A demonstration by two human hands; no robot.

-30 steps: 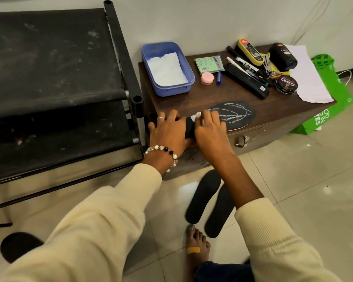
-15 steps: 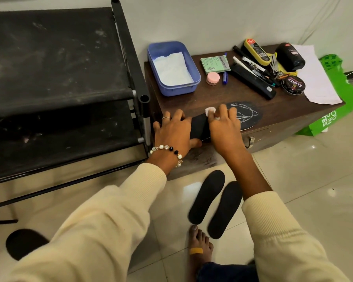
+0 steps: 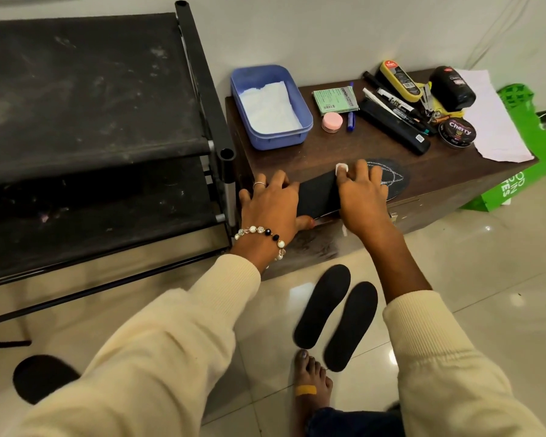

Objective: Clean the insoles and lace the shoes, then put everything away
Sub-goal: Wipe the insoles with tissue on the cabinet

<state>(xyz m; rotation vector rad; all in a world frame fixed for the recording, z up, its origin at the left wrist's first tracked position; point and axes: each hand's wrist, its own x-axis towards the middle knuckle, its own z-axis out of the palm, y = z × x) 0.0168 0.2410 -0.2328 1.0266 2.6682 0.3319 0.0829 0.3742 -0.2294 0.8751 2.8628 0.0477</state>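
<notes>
Insole (image 3: 316,197): black, flat along the near edge of the dark wood worktop (image 3: 328,152); both ends hidden under the hands, pale stitching on its right part half covered.
Left hand (image 3: 270,205): fingers straight, pressing the insole's left end.
Right hand (image 3: 361,192): fingers curled, pinching a small white pad (image 3: 341,168), mostly hidden, against the insole.
Two more insoles (image 3: 323,305) lie on the floor, nearer.
</notes>
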